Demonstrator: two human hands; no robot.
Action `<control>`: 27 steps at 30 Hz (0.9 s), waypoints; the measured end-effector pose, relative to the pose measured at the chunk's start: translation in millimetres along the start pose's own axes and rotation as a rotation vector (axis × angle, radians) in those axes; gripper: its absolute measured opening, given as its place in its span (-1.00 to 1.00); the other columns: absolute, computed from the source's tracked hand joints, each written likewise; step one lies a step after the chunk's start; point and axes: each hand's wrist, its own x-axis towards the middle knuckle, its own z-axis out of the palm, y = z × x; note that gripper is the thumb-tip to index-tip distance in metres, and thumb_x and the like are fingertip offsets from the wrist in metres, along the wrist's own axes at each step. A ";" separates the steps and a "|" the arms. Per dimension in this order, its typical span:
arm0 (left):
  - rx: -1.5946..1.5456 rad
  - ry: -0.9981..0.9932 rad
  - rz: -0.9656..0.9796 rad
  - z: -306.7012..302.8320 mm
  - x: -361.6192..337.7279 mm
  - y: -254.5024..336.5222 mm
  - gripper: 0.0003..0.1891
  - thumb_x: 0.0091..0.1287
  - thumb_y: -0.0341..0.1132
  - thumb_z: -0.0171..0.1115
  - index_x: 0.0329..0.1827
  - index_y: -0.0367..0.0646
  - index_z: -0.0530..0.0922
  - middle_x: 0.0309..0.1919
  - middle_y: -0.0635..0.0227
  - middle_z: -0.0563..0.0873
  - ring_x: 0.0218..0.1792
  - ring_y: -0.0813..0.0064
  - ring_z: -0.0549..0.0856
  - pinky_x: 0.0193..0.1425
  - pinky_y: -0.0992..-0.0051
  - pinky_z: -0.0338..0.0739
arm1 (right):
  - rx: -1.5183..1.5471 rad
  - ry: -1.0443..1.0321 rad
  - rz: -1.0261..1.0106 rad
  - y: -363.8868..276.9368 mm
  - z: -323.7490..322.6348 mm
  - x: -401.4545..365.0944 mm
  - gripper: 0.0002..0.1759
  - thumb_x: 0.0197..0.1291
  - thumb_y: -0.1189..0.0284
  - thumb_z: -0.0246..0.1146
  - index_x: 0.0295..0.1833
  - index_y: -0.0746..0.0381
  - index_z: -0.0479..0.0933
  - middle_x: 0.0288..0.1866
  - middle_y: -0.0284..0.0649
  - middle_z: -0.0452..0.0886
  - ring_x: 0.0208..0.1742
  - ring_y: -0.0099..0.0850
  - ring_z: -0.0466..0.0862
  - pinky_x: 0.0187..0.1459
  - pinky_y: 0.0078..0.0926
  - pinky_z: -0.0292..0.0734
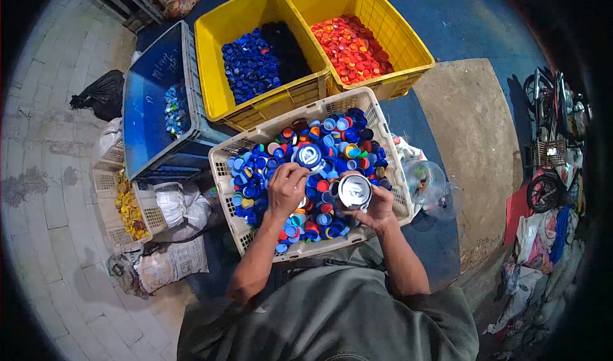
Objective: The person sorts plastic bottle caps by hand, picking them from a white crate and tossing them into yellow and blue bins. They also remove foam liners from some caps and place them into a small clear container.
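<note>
On blue floor [460, 22], left fingers [290, 172] clutching caps [255, 169], right fingers [383, 198] seemingly gripping grey lid [354, 190].

A large white cap [354, 190] tilts above mixed coloured caps [332, 140].

The floor [45, 169] from 7 to 11 o'clock is paved with pale grey bricks, stained in patches. A dark blue sheet [466, 22] covers the ground from 12 to 2 o'clock, and a worn brown board [472, 144] lies on it at 3 o'clock. A black plastic bag [102, 96] sits on the bricks at 10 o'clock; a printed sack [172, 262] slumps at 8 o'clock, just below a white sack [182, 207]. Bikes [555, 144] stand at 3 o'clock, with a heap of bags and cloth [536, 265] at 4 o'clock. The light is dim and even.
</note>
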 end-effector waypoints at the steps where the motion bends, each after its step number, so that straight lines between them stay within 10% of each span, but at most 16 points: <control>1: -0.030 -0.019 -0.025 -1.4 -1.5 8.0 -0.83 0.01 -0.58 0.37 -0.33 -0.19 0.63 -0.33 0.29 0.60 -0.31 0.25 0.66 -0.21 0.30 0.58 | -0.001 -0.024 -0.006 -0.3 0.8 0.2 -0.12 -0.03 0.07 0.31 0.38 0.29 0.28 0.28 0.09 0.47 0.04 -0.14 0.66 -0.07 -0.17 0.65; 15: -0.449 -0.207 -0.084 37.0 29.0 120.5 -0.68 0.02 -0.50 0.49 -0.15 -0.26 0.61 -0.30 0.27 0.64 -0.47 0.54 0.64 -0.37 0.56 0.53 | 0.094 0.216 -0.352 -30.5 12.2 -88.4 -0.44 0.03 0.40 0.28 0.20 0.25 0.36 0.11 0.02 0.51 -0.10 -0.04 0.69 -0.21 -0.21 0.65; 24: -0.773 -0.831 -0.082 195.7 81.8 229.8 -0.65 0.21 -0.34 0.38 -0.01 -0.38 0.58 -0.42 0.21 0.74 -0.44 0.54 0.70 -0.27 0.46 0.60 | 0.237 0.582 -1.019 -68.8 -66.1 -211.6 -0.48 0.12 0.41 0.18 0.24 0.27 0.41 0.04 -0.01 0.58 -0.11 -0.09 0.68 -0.18 -0.27 0.61; 27: -0.765 -1.189 -0.397 279.7 66.2 247.7 -0.73 0.20 -0.36 0.38 -0.13 -0.38 0.62 -0.43 0.25 0.74 -0.47 0.52 0.72 -0.41 0.51 0.60 | 0.397 0.681 -1.149 -66.1 -139.1 -223.7 -0.52 0.14 0.40 0.16 0.20 0.31 0.42 0.04 -0.01 0.60 -0.06 -0.06 0.65 -0.10 -0.23 0.61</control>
